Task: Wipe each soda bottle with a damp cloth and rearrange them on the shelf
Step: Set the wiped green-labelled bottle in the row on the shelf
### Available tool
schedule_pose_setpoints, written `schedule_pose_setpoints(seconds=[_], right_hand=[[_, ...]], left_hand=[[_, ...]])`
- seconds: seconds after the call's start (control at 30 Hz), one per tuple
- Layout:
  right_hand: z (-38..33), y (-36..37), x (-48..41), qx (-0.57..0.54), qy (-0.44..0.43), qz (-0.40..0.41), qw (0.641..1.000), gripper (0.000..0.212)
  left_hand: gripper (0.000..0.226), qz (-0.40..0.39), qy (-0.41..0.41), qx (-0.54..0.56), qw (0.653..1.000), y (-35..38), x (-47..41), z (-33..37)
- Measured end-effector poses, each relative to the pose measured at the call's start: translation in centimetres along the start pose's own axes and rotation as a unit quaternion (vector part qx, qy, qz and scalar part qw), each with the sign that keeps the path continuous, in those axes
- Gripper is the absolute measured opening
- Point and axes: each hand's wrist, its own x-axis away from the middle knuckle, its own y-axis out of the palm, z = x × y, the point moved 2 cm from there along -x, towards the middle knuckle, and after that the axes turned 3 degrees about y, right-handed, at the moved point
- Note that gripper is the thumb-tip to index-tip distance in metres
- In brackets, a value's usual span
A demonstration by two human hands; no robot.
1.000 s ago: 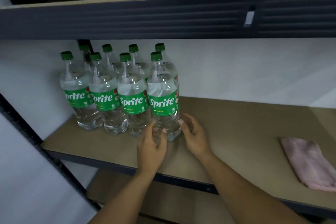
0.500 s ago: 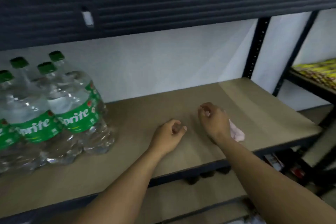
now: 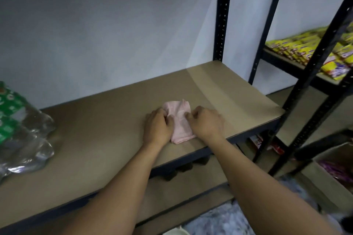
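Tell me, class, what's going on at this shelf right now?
A person has both hands on a pink cloth lying on the brown shelf board, near its front edge. The left hand grips the cloth's left side and the right hand grips its right side. The soda bottles sit at the far left of the same board, apart from the hands; none is being wiped.

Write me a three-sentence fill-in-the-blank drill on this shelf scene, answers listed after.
The left hand and the right hand both grip a ____ cloth. The cloth lies on the shelf, to the ____ of the soda bottles. The packets at far right are mostly ____.
Missing words: pink; right; yellow.
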Motion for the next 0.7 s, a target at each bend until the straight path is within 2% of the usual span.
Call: schedule_pose_setpoints(seconds=[0.1,0.17,0.23,0.33,0.4,0.43,0.47,0.53,0.6,0.7], right_hand=[[0.4,-0.3,0.4,-0.103,-0.022,-0.031,0.994,0.02],[0.6,-0.9,0.6,-0.209,-0.023,-0.055,0.976,0.011],[0.6,-1.6,0.8,-0.314,-0.013,-0.086,0.946,0.028],[0.5,-1.7,1.6,-0.427,0.001,-0.128,0.895,0.057],[0.1,-1.7,2.6,-0.457,0.001,-0.143,0.878,0.059],[-0.4,-1.5,4.0,-0.458,-0.003,-0.144,0.877,0.049],[-0.6,-1.5,4.5,-0.456,-0.015,-0.142,0.878,0.035],[-0.8,-1.7,5.8,-0.436,-0.031,-0.137,0.889,0.012],[-1.5,-1.1,8.0,-0.436,-0.01,-0.134,0.89,0.009],[-2.0,0.0,11.3,-0.477,0.012,-0.105,0.872,0.015]], left_hand=[[0.015,0.016,-0.045,0.133,0.99,-0.4,1.0,0.9],[0.019,0.044,-0.084,0.259,0.961,-0.5,1.7,1.6],[0.033,0.044,-0.127,0.373,0.918,-0.4,2.4,2.3],[0.062,0.032,-0.174,0.486,0.856,-0.4,4.1,3.1],[0.051,0.02,-0.185,0.527,0.829,-1.0,5.3,3.3],[0.038,-0.001,-0.185,0.537,0.823,-1.8,6.5,3.1],[0.026,-0.017,-0.18,0.541,0.822,-2.1,7.0,3.2],[0.018,-0.024,-0.159,0.528,0.834,-2.6,7.9,3.2],[0.017,-0.023,-0.121,0.496,0.859,-3.8,9.4,2.1],[0.017,-0.042,-0.067,0.457,0.886,-5.0,11.7,0.7]])
